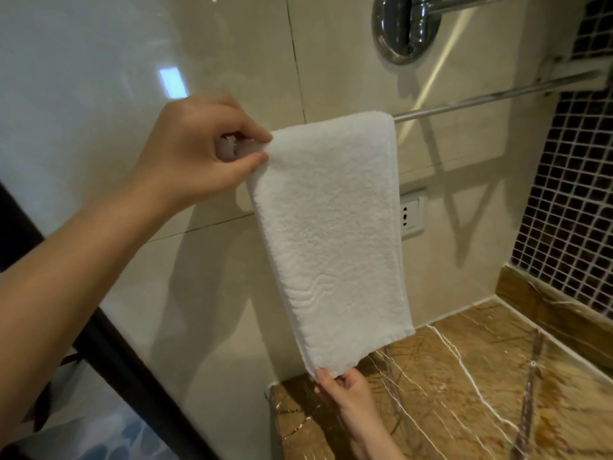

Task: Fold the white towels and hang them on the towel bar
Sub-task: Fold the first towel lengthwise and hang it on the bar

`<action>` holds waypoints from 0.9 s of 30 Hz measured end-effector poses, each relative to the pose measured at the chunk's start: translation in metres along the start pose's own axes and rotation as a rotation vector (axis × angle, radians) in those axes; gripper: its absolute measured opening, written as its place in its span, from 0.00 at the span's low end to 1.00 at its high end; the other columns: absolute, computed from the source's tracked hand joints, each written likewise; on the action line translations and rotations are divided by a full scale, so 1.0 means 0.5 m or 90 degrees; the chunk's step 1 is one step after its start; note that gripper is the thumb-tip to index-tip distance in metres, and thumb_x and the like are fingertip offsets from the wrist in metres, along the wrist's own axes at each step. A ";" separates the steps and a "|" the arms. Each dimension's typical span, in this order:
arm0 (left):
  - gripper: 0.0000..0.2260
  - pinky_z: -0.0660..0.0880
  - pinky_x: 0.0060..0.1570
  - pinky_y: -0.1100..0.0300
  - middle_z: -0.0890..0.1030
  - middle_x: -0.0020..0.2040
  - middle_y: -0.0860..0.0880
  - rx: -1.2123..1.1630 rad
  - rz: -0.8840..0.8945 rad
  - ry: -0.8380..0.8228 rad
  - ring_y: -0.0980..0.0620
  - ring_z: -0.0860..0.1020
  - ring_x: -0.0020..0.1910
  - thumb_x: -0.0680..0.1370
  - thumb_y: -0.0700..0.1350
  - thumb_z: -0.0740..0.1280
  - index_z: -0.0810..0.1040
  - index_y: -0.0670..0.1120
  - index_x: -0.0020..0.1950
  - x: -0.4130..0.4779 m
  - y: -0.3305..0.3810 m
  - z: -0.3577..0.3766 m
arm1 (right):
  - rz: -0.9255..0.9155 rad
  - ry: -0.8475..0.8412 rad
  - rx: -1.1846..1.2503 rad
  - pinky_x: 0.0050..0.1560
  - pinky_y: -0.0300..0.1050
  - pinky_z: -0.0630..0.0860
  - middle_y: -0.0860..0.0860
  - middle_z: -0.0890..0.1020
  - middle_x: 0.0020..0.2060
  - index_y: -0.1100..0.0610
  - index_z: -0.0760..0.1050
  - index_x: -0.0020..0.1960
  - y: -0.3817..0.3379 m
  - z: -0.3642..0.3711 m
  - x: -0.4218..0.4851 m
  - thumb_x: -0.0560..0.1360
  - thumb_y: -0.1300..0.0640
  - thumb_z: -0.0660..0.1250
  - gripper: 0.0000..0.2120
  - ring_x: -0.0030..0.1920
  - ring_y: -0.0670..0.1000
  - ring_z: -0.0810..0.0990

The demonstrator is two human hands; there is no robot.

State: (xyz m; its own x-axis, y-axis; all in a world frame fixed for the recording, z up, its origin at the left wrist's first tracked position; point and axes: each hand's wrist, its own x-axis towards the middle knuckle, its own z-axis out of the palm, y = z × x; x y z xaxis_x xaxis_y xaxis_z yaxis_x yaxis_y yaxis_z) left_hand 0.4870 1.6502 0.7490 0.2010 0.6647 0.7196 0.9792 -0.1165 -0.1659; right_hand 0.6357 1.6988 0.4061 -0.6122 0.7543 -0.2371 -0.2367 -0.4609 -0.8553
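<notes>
A folded white towel (331,234) hangs over the left end of a thin chrome towel bar (491,99) on the cream tiled wall. My left hand (202,151) pinches the towel's upper left corner at the bar, thumb and fingers closed on the cloth. My right hand (345,390) grips the towel's bottom edge from below, just above the counter. The bar's left end is hidden behind the towel and my left hand.
A brown marble counter (464,393) with white veins lies below. A white wall socket (413,215) sits just right of the towel. A chrome wall fitting (406,26) is mounted above the bar. Dark mosaic tiles (570,200) cover the right wall. A dark frame (109,353) runs at lower left.
</notes>
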 end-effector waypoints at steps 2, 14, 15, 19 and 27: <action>0.08 0.72 0.41 0.59 0.80 0.41 0.44 -0.003 0.011 -0.018 0.50 0.76 0.37 0.71 0.39 0.72 0.84 0.40 0.49 -0.001 -0.002 -0.005 | -0.002 0.008 -0.002 0.38 0.38 0.80 0.53 0.86 0.40 0.63 0.79 0.49 -0.003 -0.002 0.001 0.71 0.67 0.71 0.07 0.38 0.49 0.84; 0.07 0.73 0.38 0.54 0.81 0.42 0.42 -0.001 0.035 -0.035 0.47 0.77 0.37 0.72 0.39 0.73 0.84 0.40 0.49 0.012 0.006 -0.002 | -0.022 0.046 -0.001 0.41 0.41 0.77 0.55 0.85 0.39 0.62 0.80 0.49 -0.011 0.004 -0.011 0.72 0.65 0.69 0.06 0.38 0.52 0.80; 0.07 0.73 0.37 0.54 0.81 0.42 0.42 0.010 0.033 -0.033 0.46 0.77 0.38 0.73 0.38 0.73 0.84 0.40 0.49 0.012 0.011 0.003 | -0.021 0.048 -0.001 0.38 0.39 0.77 0.54 0.85 0.36 0.63 0.80 0.49 -0.012 0.002 -0.009 0.72 0.66 0.69 0.06 0.36 0.51 0.80; 0.07 0.76 0.37 0.49 0.81 0.42 0.41 0.022 0.033 -0.025 0.41 0.79 0.39 0.73 0.37 0.72 0.84 0.40 0.49 0.019 0.025 0.018 | -0.018 0.065 0.015 0.32 0.37 0.75 0.55 0.82 0.29 0.65 0.80 0.44 -0.019 -0.010 0.001 0.73 0.68 0.68 0.02 0.30 0.49 0.77; 0.07 0.76 0.37 0.48 0.81 0.41 0.42 0.021 0.043 -0.022 0.41 0.80 0.39 0.72 0.36 0.73 0.84 0.41 0.49 0.052 0.041 0.043 | -0.045 0.082 0.054 0.32 0.33 0.75 0.53 0.85 0.34 0.62 0.82 0.43 -0.031 -0.041 0.030 0.71 0.72 0.68 0.07 0.32 0.44 0.82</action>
State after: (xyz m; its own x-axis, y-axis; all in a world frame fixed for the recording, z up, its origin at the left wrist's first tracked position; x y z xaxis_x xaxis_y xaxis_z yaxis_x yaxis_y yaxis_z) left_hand 0.5120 1.6809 0.7497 0.2646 0.6813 0.6826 0.9621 -0.1381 -0.2351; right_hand 0.6458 1.7267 0.4065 -0.4913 0.8376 -0.2387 -0.3422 -0.4377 -0.8315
